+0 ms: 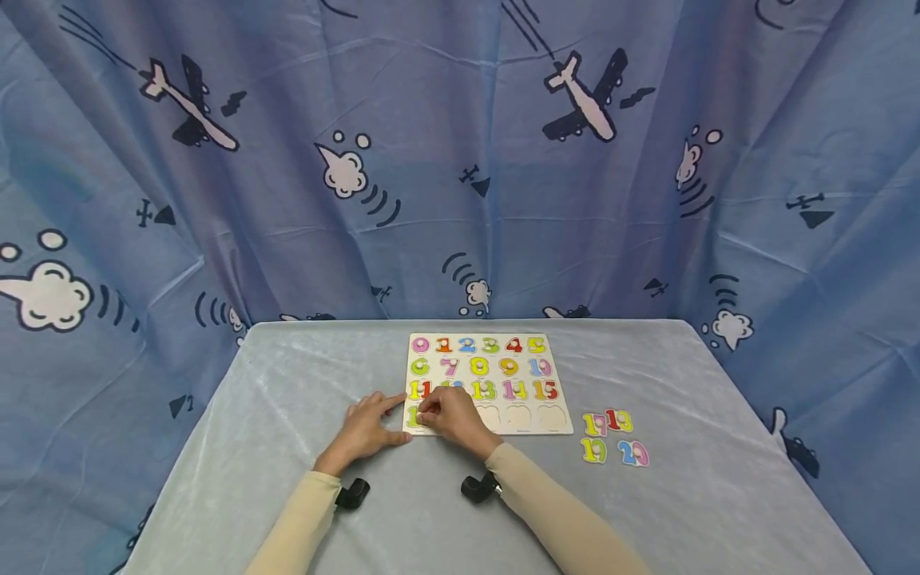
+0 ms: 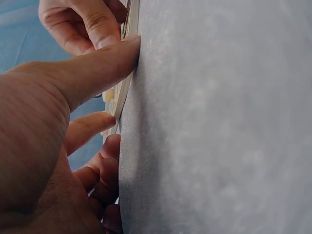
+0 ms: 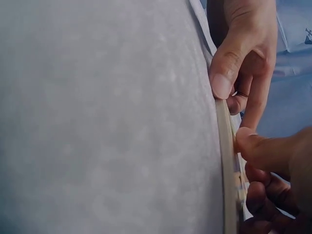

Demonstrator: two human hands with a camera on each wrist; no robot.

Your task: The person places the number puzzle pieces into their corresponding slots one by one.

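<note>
A wooden number puzzle board (image 1: 503, 436) lies on the table, its upper rows filled with coloured number pieces. My left hand (image 1: 365, 427) touches the board's left side with extended index finger and thumb, the thumb at the near corner. Over the bottom-left recess, my right hand (image 1: 454, 415) pinches a yellow-green number piece (image 1: 413, 417); its fingers cover most of the piece, so I cannot tell whether it is fully seated. Both hands appear at the board's edge (image 3: 225, 161) in the right wrist view. The left thumb (image 2: 114, 56) rests against that edge in the left wrist view.
Right of the board lie loose number pieces: a 17 (image 1: 594, 424), a red-and-green piece (image 1: 619, 421), a yellow-green piece (image 1: 593, 450) and a 20 (image 1: 634, 454). A grey cloth covers the table (image 1: 309, 367). A blue patterned curtain (image 1: 431, 160) hangs behind.
</note>
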